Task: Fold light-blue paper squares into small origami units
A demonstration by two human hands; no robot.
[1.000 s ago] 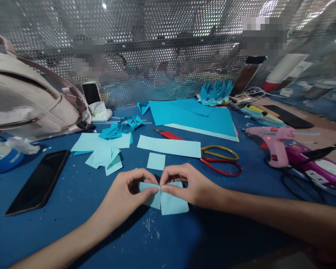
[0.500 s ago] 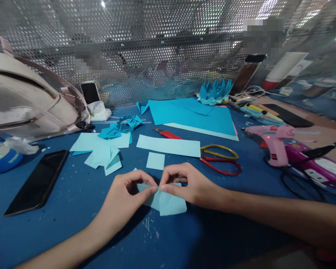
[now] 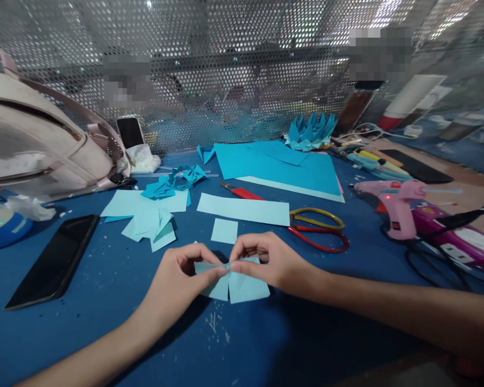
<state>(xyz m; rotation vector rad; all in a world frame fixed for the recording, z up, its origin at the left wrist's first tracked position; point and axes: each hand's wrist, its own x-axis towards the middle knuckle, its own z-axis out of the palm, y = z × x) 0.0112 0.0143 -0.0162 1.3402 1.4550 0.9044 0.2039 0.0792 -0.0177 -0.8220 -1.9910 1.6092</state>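
Observation:
A pale blue piece of paper (image 3: 248, 285) is pinched between thumb and fingers of my right hand (image 3: 272, 260). My left hand (image 3: 189, 271) pinches the paper's left half, its fingertips almost touching the right ones. A straight gap runs from the lower edge up to the fingertips, which hide whether the halves still join there. Just beyond my hands lies a small pale blue square (image 3: 225, 230). Behind it rests a long pale strip (image 3: 243, 209), whose right end meets the scissors (image 3: 318, 231) with yellow and red handles.
A red cutter (image 3: 246, 193) lies behind the strip. Loose pale papers (image 3: 149, 223) and a black phone (image 3: 54, 260) are on the left, near a white backpack (image 3: 40, 134). Blue sheets (image 3: 274, 164) and a folded paper crown (image 3: 310, 131) sit behind. A pink glue gun (image 3: 399, 207) stands right.
The two halves of the paper have shifted from overlapping to side by side, with a gap between their lower edges. Both hands stay pinched in nearly the same place.

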